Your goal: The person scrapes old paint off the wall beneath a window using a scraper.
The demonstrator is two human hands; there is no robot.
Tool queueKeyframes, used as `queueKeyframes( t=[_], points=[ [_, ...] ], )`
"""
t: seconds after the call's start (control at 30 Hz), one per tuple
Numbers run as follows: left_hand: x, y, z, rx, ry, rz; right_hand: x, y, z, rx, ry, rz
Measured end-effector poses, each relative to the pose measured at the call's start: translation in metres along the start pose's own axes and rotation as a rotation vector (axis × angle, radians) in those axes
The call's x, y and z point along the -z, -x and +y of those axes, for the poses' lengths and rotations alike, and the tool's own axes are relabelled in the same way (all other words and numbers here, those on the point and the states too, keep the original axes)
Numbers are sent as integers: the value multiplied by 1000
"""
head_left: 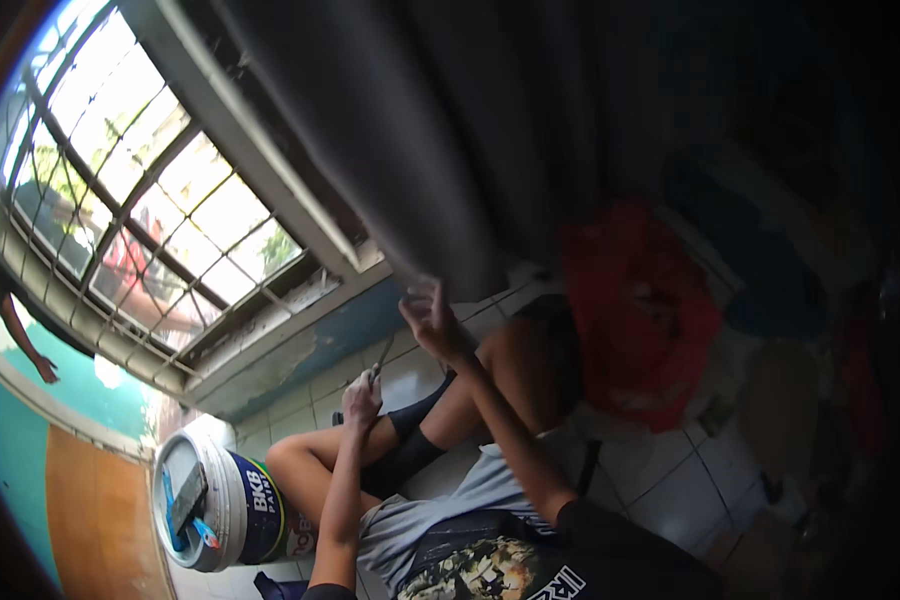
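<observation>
Tool (383, 355), slim and dull grey, juts toward one o'clock from the pinching grip of the left hand (362, 398). The right hand (432, 322), grip spread, is nearby, between one and two.

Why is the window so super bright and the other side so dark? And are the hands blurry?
Head view: daylight glares through the barred window, washing out outdoor patches; head view: the right side sinks into shadow beyond the red bag; head view: the left hand and right hand both look slightly soft.
</observation>
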State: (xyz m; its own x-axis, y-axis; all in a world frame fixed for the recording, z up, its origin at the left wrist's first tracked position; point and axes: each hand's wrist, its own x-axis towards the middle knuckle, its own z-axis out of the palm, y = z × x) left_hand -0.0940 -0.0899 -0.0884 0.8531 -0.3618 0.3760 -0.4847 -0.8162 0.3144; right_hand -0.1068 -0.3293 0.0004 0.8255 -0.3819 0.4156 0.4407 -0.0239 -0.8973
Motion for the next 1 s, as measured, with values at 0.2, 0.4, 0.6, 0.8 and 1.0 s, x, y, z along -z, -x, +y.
queueKeyframes(
  t=[0.2,0.4,0.6,0.8,1.0],
  points=[
    [23,1,24,-179,-2,73,41,67,-119,-68,-794,762],
    [142,-9,51,-188,-58,95,-92,171,-169,402,-535,-228],
    [250,16,53,-44,20,277,-117,181,-184,765,-479,-616],
    [342,38,-9,210,248,439,-102,109,-141,400,-167,-646],
    [308,6,-35,350,210,358,-45,47,-22,138,116,-371]
  ],
)
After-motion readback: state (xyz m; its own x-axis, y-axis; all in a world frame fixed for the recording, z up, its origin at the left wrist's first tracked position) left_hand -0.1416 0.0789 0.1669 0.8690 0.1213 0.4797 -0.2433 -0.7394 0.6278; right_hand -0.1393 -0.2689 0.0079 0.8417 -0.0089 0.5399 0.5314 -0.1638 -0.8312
